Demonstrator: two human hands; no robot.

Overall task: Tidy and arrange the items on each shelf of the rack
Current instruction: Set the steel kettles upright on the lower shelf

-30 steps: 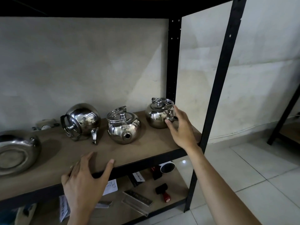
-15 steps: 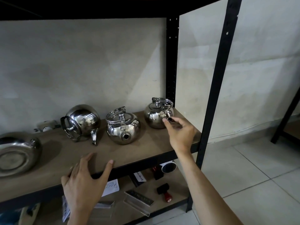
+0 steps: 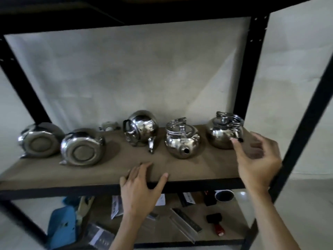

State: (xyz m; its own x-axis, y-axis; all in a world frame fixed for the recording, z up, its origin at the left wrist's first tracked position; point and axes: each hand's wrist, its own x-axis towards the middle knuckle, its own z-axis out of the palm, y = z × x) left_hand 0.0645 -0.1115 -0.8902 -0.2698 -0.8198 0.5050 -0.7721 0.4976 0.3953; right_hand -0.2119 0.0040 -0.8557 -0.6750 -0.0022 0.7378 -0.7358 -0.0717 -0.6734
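Several steel kettles stand in a row on the brown shelf [image 3: 198, 168] of a black rack. The rightmost kettle [image 3: 222, 134] sits upright, and the one beside it [image 3: 181, 143] points its spout at me. A round kettle [image 3: 142, 128] leans on its side in the middle. Two more lie tipped with their bases toward me, one [image 3: 82, 148] nearer the middle and one [image 3: 39, 140] at the far left. My right hand [image 3: 257, 163] hovers just right of the rightmost kettle, fingers loosely spread, holding nothing. My left hand [image 3: 140, 186] rests flat on the shelf's front edge.
A small white object [image 3: 108, 126] lies at the back of the shelf. The lower shelf [image 3: 225, 221] carries a blue item [image 3: 62, 226], papers, clear acrylic stands, a black cup [image 3: 224, 195] and a red-handled tool [image 3: 217, 225]. Black rack posts [image 3: 299, 123] frame the right side.
My view has swung left, and the two tipped kettles at the left now show. My right hand has drawn back from the rightmost kettle's spout. My left hand stays on the shelf edge.
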